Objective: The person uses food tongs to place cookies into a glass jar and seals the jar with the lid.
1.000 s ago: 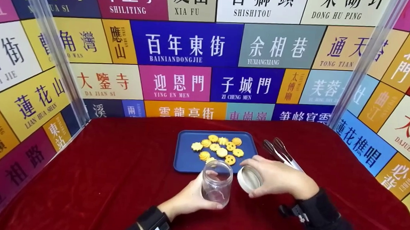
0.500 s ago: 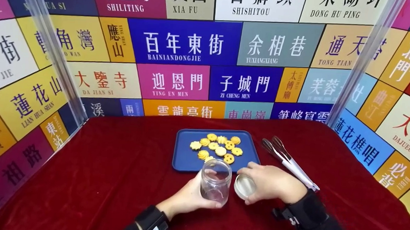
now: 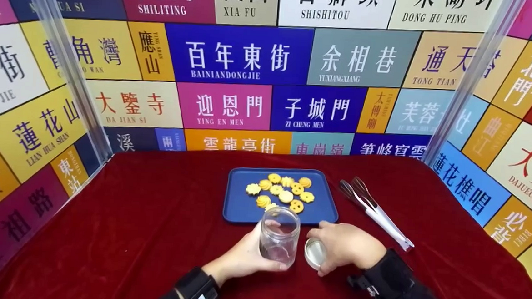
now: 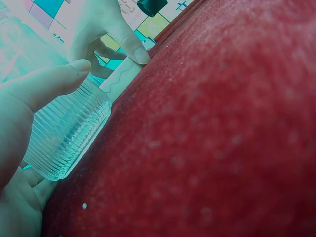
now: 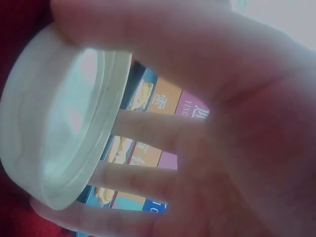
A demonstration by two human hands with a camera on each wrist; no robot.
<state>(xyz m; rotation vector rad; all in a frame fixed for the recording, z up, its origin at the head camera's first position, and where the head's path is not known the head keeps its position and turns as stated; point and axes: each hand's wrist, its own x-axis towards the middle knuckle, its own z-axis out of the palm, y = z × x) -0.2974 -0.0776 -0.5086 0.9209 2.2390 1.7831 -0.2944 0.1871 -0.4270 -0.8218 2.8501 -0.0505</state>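
Note:
In the head view my left hand [image 3: 247, 253] grips a clear glass jar [image 3: 280, 241] around its side, mouth up and lidless. The ribbed lower part of the jar [image 4: 69, 131] shows in the left wrist view, with my thumb across it. To the right of the jar, my right hand [image 3: 345, 247] holds a whitish round lid [image 3: 315, 253] by its rim, hollow side facing up and right. Close up in the right wrist view, the lid [image 5: 29, 113] sits between my thumb and several fingers. Its edge is low by the red cloth in the left wrist view.
Beyond the jar lies a blue tray [image 3: 240, 212] bearing several small yellow cookies [image 3: 285, 196]. White-handled tongs [image 3: 380, 219] lie right of the tray. Dark red cloth [image 3: 153, 216] covers the table. A wall of colourful signs [image 3: 239, 57] stands behind, with clear corner posts.
My right hand has lowered the lid toward the cloth, moving slightly left, and uncovered more of the tongs. My left hand and the jar stay nearly in place.

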